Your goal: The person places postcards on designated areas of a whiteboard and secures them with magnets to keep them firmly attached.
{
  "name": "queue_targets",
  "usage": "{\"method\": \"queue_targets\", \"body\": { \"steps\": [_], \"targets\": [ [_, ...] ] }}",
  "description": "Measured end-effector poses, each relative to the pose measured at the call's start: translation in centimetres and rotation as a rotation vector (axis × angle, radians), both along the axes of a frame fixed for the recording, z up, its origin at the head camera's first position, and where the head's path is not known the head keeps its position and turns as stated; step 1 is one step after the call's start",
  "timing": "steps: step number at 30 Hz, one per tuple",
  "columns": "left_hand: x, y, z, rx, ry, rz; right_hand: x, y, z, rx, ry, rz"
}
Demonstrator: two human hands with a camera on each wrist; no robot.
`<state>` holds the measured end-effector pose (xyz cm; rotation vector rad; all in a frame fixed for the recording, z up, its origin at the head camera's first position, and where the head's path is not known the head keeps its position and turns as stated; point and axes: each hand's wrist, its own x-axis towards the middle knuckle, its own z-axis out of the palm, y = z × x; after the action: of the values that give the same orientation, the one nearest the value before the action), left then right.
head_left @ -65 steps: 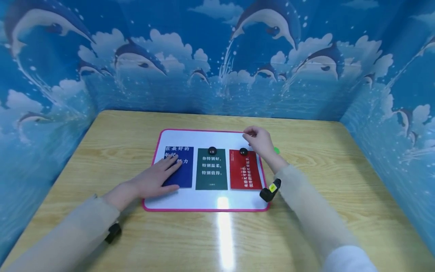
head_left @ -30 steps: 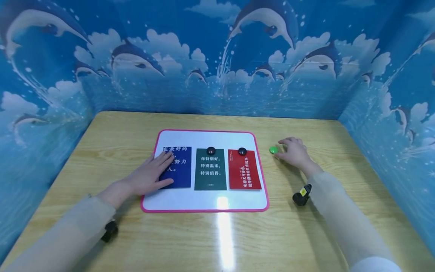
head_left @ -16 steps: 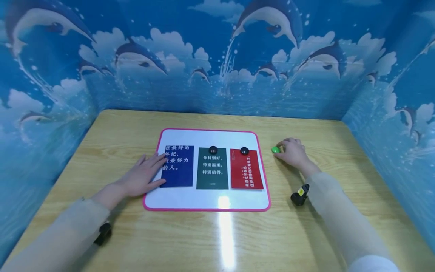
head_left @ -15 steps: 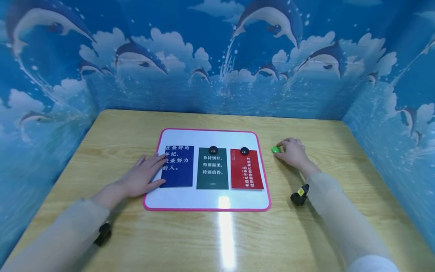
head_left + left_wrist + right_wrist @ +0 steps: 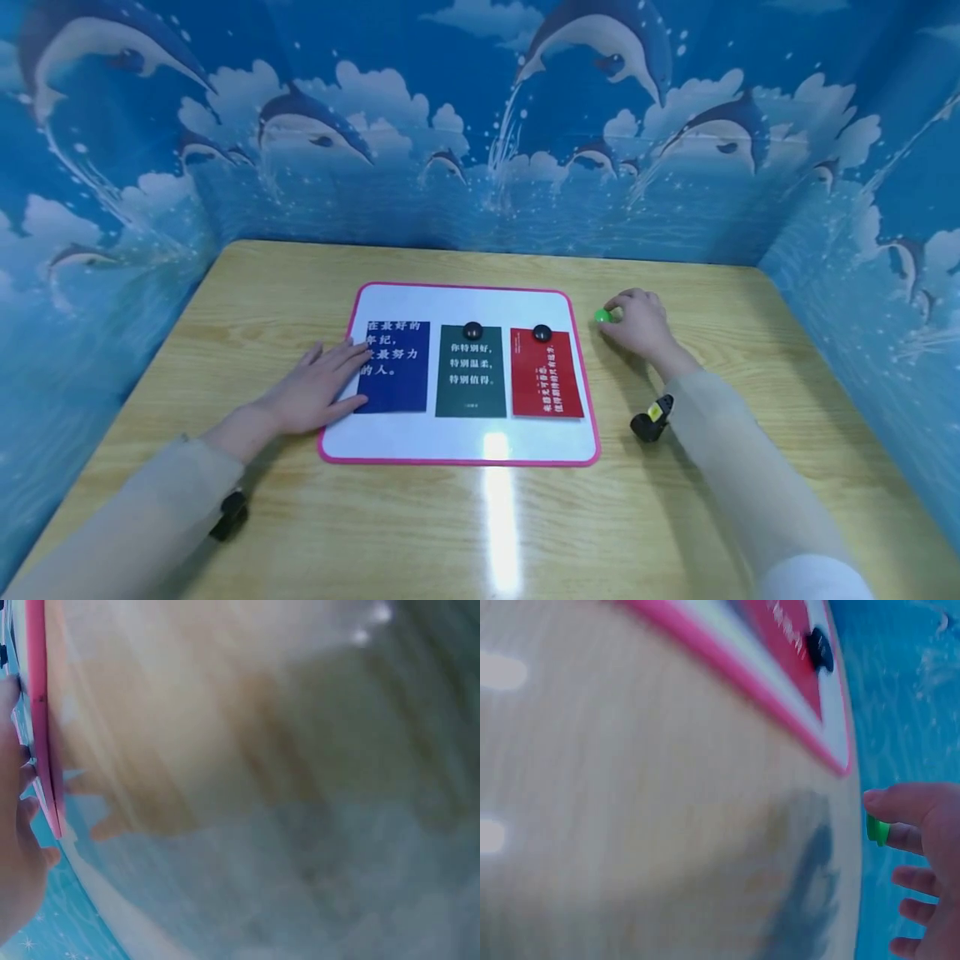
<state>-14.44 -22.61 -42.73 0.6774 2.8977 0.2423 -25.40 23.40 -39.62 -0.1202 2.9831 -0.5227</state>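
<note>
In the head view a white magnetic board (image 5: 459, 440) with a pink rim lies flat on the table. Three cards sit on it in a row: blue (image 5: 401, 387), dark green (image 5: 470, 397) and red (image 5: 531, 392). One black round magnet (image 5: 472, 331) is on the green card's top edge and another black magnet (image 5: 542, 332) on the red card's. My left hand (image 5: 311, 393) rests with straight fingers over the board's left rim, fingertips at the blue card. Right of the board, my right hand (image 5: 637, 323) pinches a green round magnet (image 5: 877, 829) between thumb and finger, raised off the table.
The wooden table (image 5: 375, 533) carries a bright light reflection in front of the board. A blue curtain (image 5: 480, 200) printed with dolphins stands behind the table and along both sides. Black wrist cameras (image 5: 651, 419) are strapped to both sleeves.
My right hand has moved from the red card to the green magnet, pinched it and lifted it slightly. My left hand has slid left, uncovering more of the blue card.
</note>
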Motion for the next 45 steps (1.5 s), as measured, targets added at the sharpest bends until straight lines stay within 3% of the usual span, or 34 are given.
{"method": "queue_targets", "body": {
  "steps": [12, 21, 32, 45],
  "targets": [
    [-0.3, 0.0, 0.3, -0.041, -0.02, -0.017, -1.7, -9.1, 2.3, -0.027, 0.044, 0.113],
    [-0.3, 0.2, 0.8, -0.03, 0.011, -0.03, -1.3, -14.7, 3.0, -0.06, 0.059, 0.233],
    [-0.1, 0.2, 0.7, -0.034, -0.004, -0.059, -1.1, -18.4, 2.6, -0.052, 0.035, 0.325],
    [-0.2, 0.5, 1.1, -0.041, -0.016, -0.07, -0.5, -23.7, 1.3, 0.012, 0.01, 0.493]
  ]
}}
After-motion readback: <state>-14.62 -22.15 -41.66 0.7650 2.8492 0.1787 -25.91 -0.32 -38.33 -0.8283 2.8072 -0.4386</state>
